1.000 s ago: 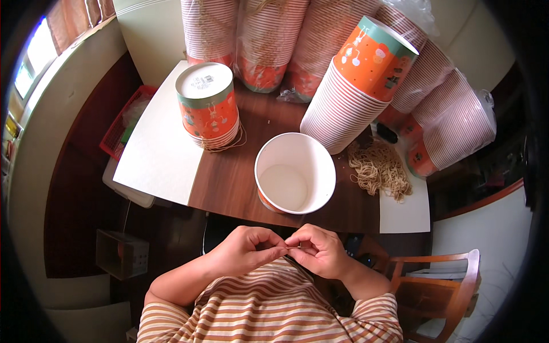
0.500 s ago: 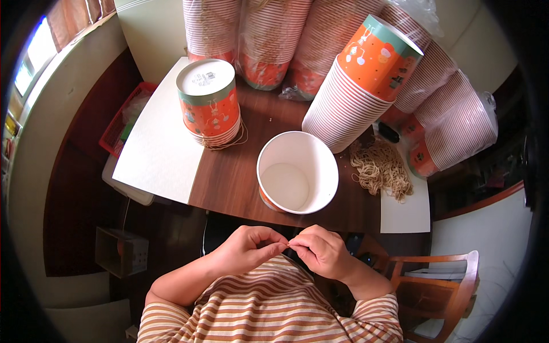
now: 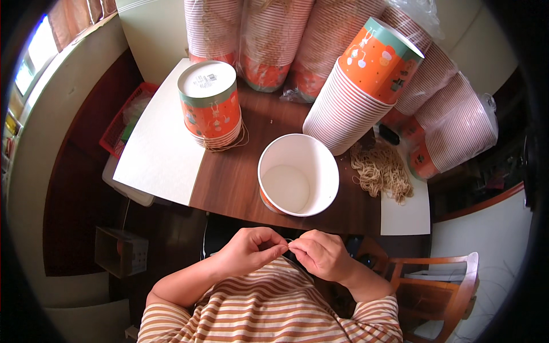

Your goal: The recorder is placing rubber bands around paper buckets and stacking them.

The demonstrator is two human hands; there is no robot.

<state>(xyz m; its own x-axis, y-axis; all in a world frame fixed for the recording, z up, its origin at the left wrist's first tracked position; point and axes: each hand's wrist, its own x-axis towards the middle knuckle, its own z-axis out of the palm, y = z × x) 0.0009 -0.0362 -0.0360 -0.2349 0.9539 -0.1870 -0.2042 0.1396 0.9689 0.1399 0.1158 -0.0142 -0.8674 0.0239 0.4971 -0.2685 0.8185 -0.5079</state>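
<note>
Can't make out whatever's pinched between the left hand [image 3: 251,251] and right hand [image 3: 323,254], way too small and mostly buried under fingertips, plus the sleeved cup stacks [image 3: 269,40] up top get chopped off by the frame edge.

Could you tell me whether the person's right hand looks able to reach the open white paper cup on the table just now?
Probably yes: the open cup stands upright just beyond the right hand, nothing between them. But that hand is pinched fingertip to fingertip with the left hand, seemingly on something thin.
</note>
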